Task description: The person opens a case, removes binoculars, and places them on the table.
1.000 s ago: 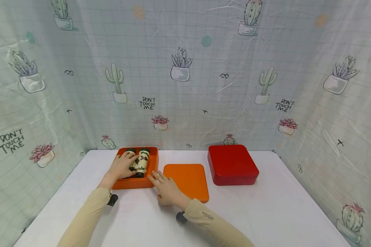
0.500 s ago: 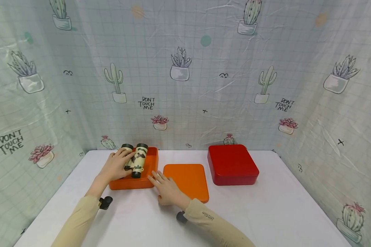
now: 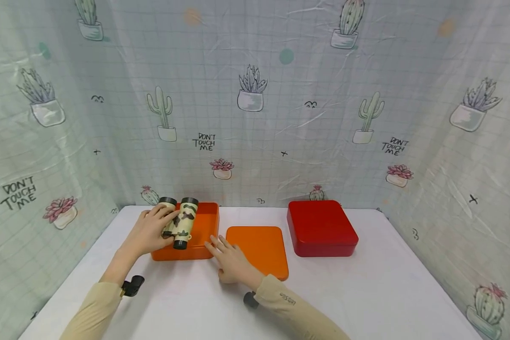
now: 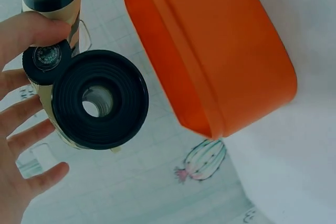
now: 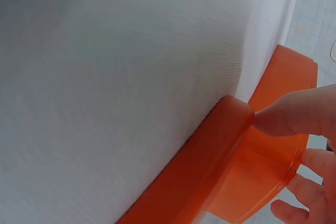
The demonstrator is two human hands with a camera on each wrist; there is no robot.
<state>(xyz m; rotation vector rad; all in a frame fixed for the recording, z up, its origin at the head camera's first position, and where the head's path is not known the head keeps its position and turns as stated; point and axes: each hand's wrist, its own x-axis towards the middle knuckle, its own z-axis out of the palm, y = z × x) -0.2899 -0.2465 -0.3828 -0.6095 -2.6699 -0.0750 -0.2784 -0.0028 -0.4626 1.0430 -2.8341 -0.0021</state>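
My left hand [image 3: 148, 231] grips a pair of camouflage-patterned binoculars [image 3: 185, 221] with black ends, over the left part of the orange box [image 3: 187, 253]. In the left wrist view, the thumb lies across one barrel and the fingers go behind; the round black eyepiece [image 4: 100, 100] and a small compass [image 4: 47, 56] face the camera. My right hand [image 3: 233, 264] has its fingers extended at the box's near right corner. Its thumb [image 5: 281, 114] is right at the corner of the flat orange lid [image 3: 259, 248], as the right wrist view shows.
A red box [image 3: 320, 226] stands to the right of the lid, near the back of the white table [image 3: 365, 293]. A curtain [image 3: 255, 132] printed with cacti surrounds the table at the back and both sides.
My left hand has lifted the binoculars from inside the orange box and carried them left and towards me. The right hand has stayed in place.
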